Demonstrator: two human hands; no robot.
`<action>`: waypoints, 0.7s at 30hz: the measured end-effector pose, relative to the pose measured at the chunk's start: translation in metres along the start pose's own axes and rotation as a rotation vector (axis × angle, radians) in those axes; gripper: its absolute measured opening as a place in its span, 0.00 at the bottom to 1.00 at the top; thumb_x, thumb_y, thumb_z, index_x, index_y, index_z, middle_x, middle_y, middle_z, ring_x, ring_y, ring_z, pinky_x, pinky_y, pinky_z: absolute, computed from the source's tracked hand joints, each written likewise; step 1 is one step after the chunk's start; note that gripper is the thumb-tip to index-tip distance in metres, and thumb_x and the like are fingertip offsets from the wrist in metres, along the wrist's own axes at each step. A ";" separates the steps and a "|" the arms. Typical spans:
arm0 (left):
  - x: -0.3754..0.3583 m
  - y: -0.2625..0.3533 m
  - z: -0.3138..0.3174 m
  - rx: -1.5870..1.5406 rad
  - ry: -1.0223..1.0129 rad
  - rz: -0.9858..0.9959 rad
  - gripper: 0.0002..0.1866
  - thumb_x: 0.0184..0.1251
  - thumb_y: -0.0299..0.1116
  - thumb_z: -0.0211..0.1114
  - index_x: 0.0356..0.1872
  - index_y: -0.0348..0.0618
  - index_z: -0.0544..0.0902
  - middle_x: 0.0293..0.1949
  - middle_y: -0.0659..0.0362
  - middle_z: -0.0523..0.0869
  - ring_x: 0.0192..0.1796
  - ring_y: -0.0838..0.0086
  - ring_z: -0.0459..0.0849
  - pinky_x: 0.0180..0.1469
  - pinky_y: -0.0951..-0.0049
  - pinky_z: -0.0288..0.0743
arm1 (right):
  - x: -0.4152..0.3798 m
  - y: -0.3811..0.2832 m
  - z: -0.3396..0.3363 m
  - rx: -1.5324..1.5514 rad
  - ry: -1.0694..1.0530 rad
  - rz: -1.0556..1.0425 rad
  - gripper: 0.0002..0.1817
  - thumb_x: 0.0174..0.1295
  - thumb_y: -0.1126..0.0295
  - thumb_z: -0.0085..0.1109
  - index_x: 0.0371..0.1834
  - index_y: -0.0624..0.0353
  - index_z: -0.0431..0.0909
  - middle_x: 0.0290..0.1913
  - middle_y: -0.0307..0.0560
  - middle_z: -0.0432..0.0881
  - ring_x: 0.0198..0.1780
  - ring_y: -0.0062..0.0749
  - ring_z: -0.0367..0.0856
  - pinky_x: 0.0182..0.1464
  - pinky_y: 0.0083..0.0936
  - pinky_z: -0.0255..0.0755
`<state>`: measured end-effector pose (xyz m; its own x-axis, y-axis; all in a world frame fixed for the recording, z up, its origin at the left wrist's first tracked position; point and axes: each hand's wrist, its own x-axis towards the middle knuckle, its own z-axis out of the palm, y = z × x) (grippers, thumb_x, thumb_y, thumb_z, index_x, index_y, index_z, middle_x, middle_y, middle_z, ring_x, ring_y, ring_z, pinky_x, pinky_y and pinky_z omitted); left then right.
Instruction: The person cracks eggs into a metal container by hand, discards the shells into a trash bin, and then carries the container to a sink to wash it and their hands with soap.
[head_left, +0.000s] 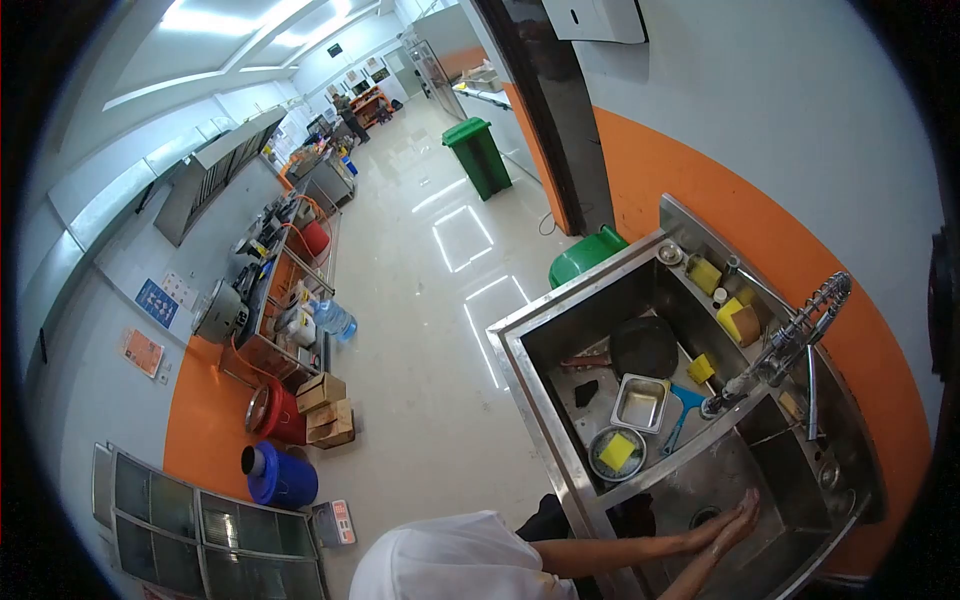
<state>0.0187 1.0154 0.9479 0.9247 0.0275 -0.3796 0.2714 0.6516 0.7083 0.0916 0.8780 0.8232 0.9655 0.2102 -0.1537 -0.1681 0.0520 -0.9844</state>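
Note:
Over the near basin of the steel sink [550,425], my two hands are together, palm to palm, with no object visible in them. My left hand [708,535] reaches in from the left and lies against the other; its fingers are partly hidden. My right hand [738,522] has its fingers stretched out flat. Below them the drain [705,516] shows in the basin floor. A spring-coil faucet [795,335] stands at the far side of the sink. The other basin holds a black frying pan [643,348], a square metal pan [640,403], a round bowl [605,462] and a blue-handled tool [682,418].
Yellow sponges [703,275] lie on the sink ledge. A green bin [478,158] stands on the tiled floor beyond, and another green container [585,257] touches the sink's side. At left are a blue barrel [285,478], cardboard boxes [330,425] and a cooking counter. A person [348,115] stands far back.

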 end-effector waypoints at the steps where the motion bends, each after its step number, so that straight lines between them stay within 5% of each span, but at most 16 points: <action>1: -0.001 -0.001 -0.002 -0.008 0.001 -0.013 0.28 0.78 0.49 0.54 0.69 0.40 0.70 0.64 0.56 0.77 0.64 0.69 0.77 0.68 0.71 0.68 | -0.029 -0.086 0.049 0.167 0.052 0.083 0.27 0.76 0.63 0.37 0.72 0.69 0.64 0.75 0.58 0.66 0.75 0.50 0.64 0.78 0.40 0.52; 2: -0.001 0.000 -0.004 -0.013 0.002 -0.023 0.28 0.78 0.49 0.54 0.69 0.40 0.70 0.64 0.56 0.77 0.65 0.69 0.76 0.68 0.71 0.68 | -0.057 -0.172 0.099 0.331 0.118 0.156 0.27 0.76 0.64 0.37 0.72 0.70 0.64 0.75 0.58 0.66 0.75 0.51 0.63 0.79 0.42 0.51; 5: -0.005 0.003 -0.005 -0.020 0.011 -0.034 0.28 0.78 0.49 0.54 0.70 0.40 0.70 0.65 0.56 0.77 0.65 0.69 0.76 0.69 0.71 0.67 | -0.023 -0.089 0.054 0.950 -0.382 -0.042 0.28 0.76 0.65 0.36 0.74 0.73 0.61 0.76 0.58 0.64 0.77 0.51 0.61 0.79 0.45 0.51; 6: -0.006 0.004 -0.008 -0.020 0.014 -0.039 0.28 0.78 0.49 0.55 0.70 0.40 0.70 0.65 0.56 0.77 0.65 0.69 0.76 0.69 0.71 0.67 | -0.024 -0.090 0.057 0.951 -0.387 -0.040 0.28 0.76 0.65 0.36 0.74 0.73 0.61 0.76 0.58 0.64 0.77 0.51 0.61 0.79 0.45 0.51; 8: -0.011 0.006 -0.013 -0.017 0.023 -0.045 0.29 0.78 0.49 0.55 0.70 0.41 0.69 0.65 0.56 0.76 0.65 0.69 0.76 0.69 0.71 0.67 | -0.029 -0.091 0.063 1.643 0.062 0.297 0.29 0.77 0.65 0.35 0.75 0.75 0.57 0.77 0.59 0.62 0.78 0.51 0.59 0.80 0.44 0.51; 9: -0.011 0.010 -0.016 -0.018 0.027 -0.049 0.29 0.78 0.49 0.55 0.70 0.41 0.69 0.65 0.56 0.76 0.66 0.69 0.76 0.69 0.71 0.67 | -0.038 -0.103 0.074 1.642 0.055 0.293 0.29 0.77 0.65 0.35 0.75 0.75 0.57 0.77 0.59 0.62 0.78 0.51 0.59 0.80 0.44 0.51; 11: -0.010 0.011 -0.015 -0.024 0.026 -0.047 0.29 0.78 0.49 0.55 0.70 0.41 0.69 0.65 0.56 0.76 0.66 0.69 0.75 0.69 0.71 0.67 | -0.059 -0.137 0.097 1.071 0.146 0.383 0.27 0.79 0.68 0.31 0.78 0.70 0.52 0.81 0.58 0.50 0.82 0.47 0.47 0.83 0.38 0.40; 12: -0.011 0.011 -0.015 -0.026 0.027 -0.052 0.29 0.78 0.49 0.55 0.70 0.41 0.69 0.65 0.56 0.76 0.66 0.69 0.75 0.69 0.70 0.66 | -0.058 -0.097 0.078 0.931 -0.161 0.214 0.26 0.79 0.69 0.32 0.76 0.71 0.55 0.78 0.59 0.58 0.79 0.46 0.56 0.79 0.37 0.54; 13: -0.014 0.010 -0.016 -0.023 0.029 -0.057 0.29 0.78 0.49 0.55 0.70 0.41 0.69 0.66 0.56 0.76 0.66 0.69 0.75 0.70 0.70 0.66 | -0.061 -0.094 0.077 0.930 -0.156 0.215 0.26 0.79 0.69 0.32 0.76 0.71 0.55 0.78 0.59 0.58 0.79 0.46 0.56 0.79 0.37 0.54; 16: -0.018 0.011 -0.021 -0.019 0.033 -0.065 0.29 0.78 0.50 0.55 0.71 0.41 0.68 0.66 0.56 0.76 0.67 0.69 0.75 0.70 0.70 0.66 | -0.068 -0.097 0.084 0.174 -0.345 -0.141 0.26 0.79 0.69 0.34 0.75 0.73 0.57 0.76 0.61 0.62 0.76 0.44 0.62 0.74 0.33 0.64; 18: -0.019 0.012 -0.020 -0.020 0.032 -0.067 0.29 0.78 0.50 0.55 0.71 0.42 0.68 0.66 0.55 0.76 0.67 0.69 0.74 0.70 0.70 0.66 | -0.073 -0.108 0.096 0.883 -0.005 0.406 0.25 0.79 0.66 0.38 0.72 0.73 0.60 0.73 0.63 0.64 0.74 0.44 0.65 0.72 0.32 0.66; 21: -0.022 0.012 -0.023 -0.015 0.037 -0.070 0.30 0.78 0.50 0.55 0.71 0.42 0.68 0.66 0.55 0.76 0.67 0.69 0.74 0.70 0.70 0.65 | -0.076 -0.070 0.083 0.924 -0.022 0.392 0.26 0.78 0.61 0.43 0.66 0.75 0.68 0.68 0.59 0.72 0.69 0.38 0.71 0.72 0.33 0.63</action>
<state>-0.0045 1.0402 0.9508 0.8929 0.0092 -0.4502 0.3312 0.6641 0.6703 0.0134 0.9397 0.9105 0.8065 0.3927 -0.4420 -0.5711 0.7108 -0.4106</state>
